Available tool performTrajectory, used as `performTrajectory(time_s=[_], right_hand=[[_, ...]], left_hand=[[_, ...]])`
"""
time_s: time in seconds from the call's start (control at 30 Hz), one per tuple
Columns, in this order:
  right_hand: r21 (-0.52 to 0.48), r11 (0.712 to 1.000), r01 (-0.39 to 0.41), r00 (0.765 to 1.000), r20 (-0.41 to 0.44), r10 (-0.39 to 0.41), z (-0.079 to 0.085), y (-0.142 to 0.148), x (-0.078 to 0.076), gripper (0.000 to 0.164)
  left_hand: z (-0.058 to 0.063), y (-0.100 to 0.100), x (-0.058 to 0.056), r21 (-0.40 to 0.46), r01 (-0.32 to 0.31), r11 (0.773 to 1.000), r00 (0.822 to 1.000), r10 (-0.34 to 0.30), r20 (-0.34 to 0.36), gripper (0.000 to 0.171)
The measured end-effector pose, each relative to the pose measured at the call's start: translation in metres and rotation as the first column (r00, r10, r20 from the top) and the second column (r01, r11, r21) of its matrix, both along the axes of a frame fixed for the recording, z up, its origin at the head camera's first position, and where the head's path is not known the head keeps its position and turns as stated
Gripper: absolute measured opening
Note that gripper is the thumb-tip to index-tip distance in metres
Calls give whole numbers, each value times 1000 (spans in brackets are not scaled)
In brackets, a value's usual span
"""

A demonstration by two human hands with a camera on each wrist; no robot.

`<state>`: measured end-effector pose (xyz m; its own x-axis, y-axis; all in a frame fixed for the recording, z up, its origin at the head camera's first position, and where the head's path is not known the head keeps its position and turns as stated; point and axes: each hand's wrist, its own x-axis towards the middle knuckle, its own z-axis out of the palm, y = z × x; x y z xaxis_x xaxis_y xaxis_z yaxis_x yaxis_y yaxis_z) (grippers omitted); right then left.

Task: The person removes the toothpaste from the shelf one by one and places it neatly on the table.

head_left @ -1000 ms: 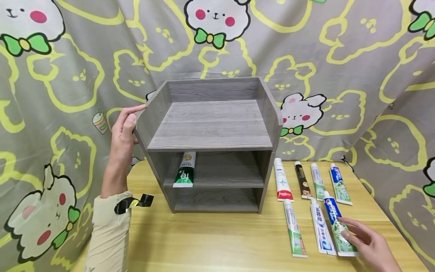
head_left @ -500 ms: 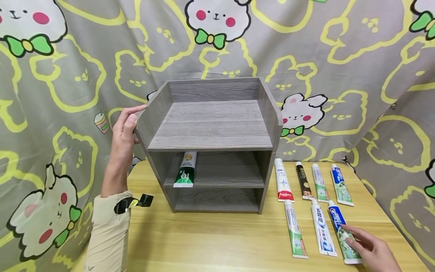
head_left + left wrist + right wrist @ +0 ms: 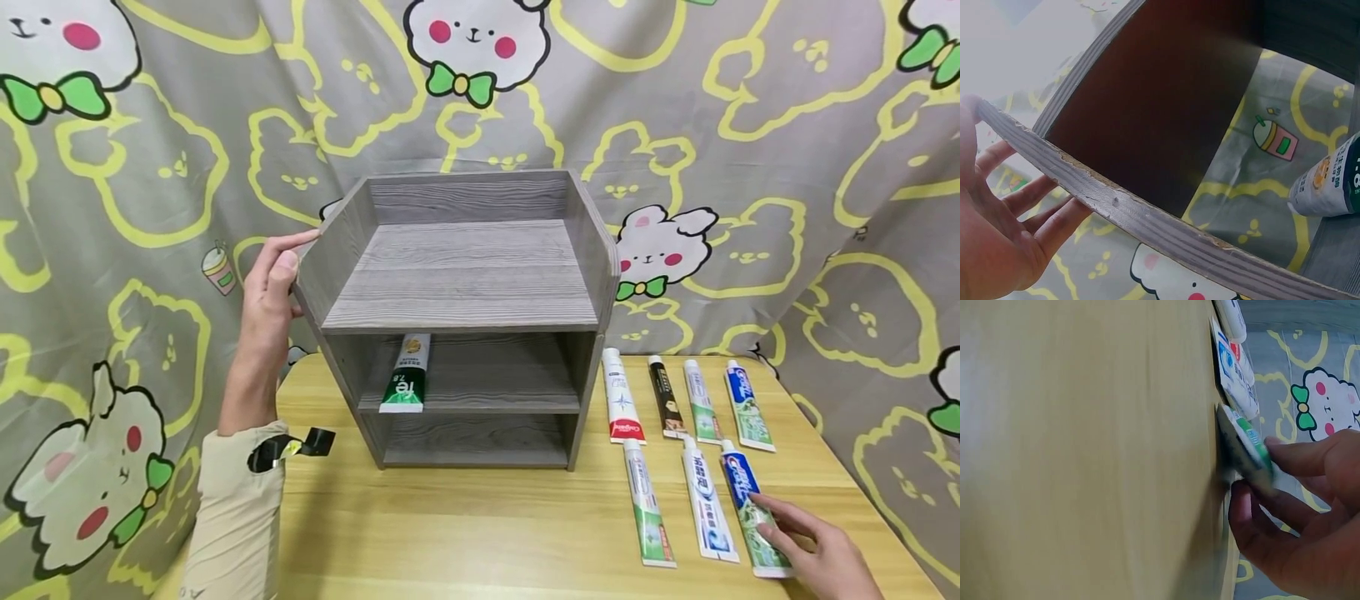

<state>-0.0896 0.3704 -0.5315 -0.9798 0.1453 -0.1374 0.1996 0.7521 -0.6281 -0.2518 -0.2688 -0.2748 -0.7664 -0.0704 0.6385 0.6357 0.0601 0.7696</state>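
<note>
My left hand [image 3: 264, 304] grips the left side panel of a small grey wood-grain shelf unit [image 3: 461, 283]. Seen from the left wrist, the fingers [image 3: 1054, 228] lie on one side of the panel edge and the thumb is at the other. On the table's right, my right hand [image 3: 821, 546] pinches a blue and green Crest toothpaste tube [image 3: 741, 479] near its flat end. The right wrist view has that tube [image 3: 1244, 444] tilted between thumb and fingers, close over the tabletop. A green and white toothpaste tube [image 3: 406, 379] lies on the unit's middle shelf, at the left.
Left of the pinched tube lie a white and blue tube [image 3: 708, 508] and a white and green one [image 3: 649, 508]. Behind them is a row with a Colgate tube [image 3: 621, 400], a black tube [image 3: 666, 396] and others. A patterned curtain [image 3: 675, 100] surrounds the wooden table [image 3: 465, 533].
The Crest tube in my right hand has shifted slightly right and toward me, opening a gap from the white and blue tube. My left hand stays on the shelf unit.
</note>
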Motion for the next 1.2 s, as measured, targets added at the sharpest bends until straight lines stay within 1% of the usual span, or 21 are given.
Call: performTrajectory(time_s=[0.13, 0.3, 0.53, 0.77, 0.93, 1.03, 1.13, 1.2], right_hand=[[17, 999, -32, 999, -4, 32, 0, 2, -1, 56], [6, 998, -59, 998, -10, 59, -1, 3, -1, 53], [-49, 998, -36, 999, 9, 37, -2, 3, -2, 57], [-1, 999, -42, 999, -21, 42, -1, 4, -1, 52], [18, 1000, -19, 1000, -9, 19, 5, 2, 1, 56], [26, 1000, 1, 999, -45, 0, 14, -5, 3, 56], [28, 1000, 5, 990, -143, -1, 25, -17, 4, 48], [46, 999, 0, 976, -217, 10, 32, -25, 5, 44]], left_hand=[[0, 0, 0, 8, 16, 1000, 1000, -16, -8, 39], [-1, 0, 0, 8, 29, 1000, 1000, -29, -10, 39], [-1, 0, -1, 9, 22, 1000, 1000, -22, -7, 39], [-1, -1, -1, 9, 24, 1000, 1000, -23, -7, 40], [-1, 0, -1, 7, 27, 1000, 1000, -27, -5, 40], [-1, 0, -1, 6, 22, 1000, 1000, -22, -1, 39], [-1, -1, -1, 5, 23, 1000, 1000, -23, -4, 40], [-1, -1, 0, 4, 26, 1000, 1000, -26, -6, 40]])
